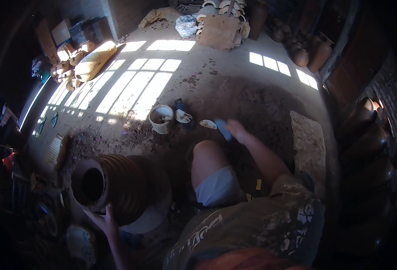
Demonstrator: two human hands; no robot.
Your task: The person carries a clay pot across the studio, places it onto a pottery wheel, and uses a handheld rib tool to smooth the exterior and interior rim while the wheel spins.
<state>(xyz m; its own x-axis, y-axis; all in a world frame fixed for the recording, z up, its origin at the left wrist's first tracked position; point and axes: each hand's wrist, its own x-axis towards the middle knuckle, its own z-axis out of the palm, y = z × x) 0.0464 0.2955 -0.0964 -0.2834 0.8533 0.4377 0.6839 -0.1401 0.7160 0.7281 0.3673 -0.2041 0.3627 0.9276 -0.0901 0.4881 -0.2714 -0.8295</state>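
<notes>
A ridged brown clay pot (125, 189) with a dark round mouth stands at the lower left, on a round disc (161, 202). At its near rim is my left hand (103, 219), thumb against the wall and fingers at the lip. Farther right, beyond my bent knee, my right hand (237, 129) is closed on a flat blue-grey piece (223, 129). Motion blurs that piece, so its kind is unclear. Just left of it a pale oval piece (208, 124) lies on the floor. Nearby are a whitish bucket (161, 119) and a pale crumpled lump (183, 117).
Dark crumbs litter the floor around the bucket. A pale flat board (307, 146) lies to my right, with large dark jars (365, 139) beyond it. Clay pots (301, 57) stand at the back right. A long yellowish bundle (95, 62) and small pots (64, 68) are at the back left.
</notes>
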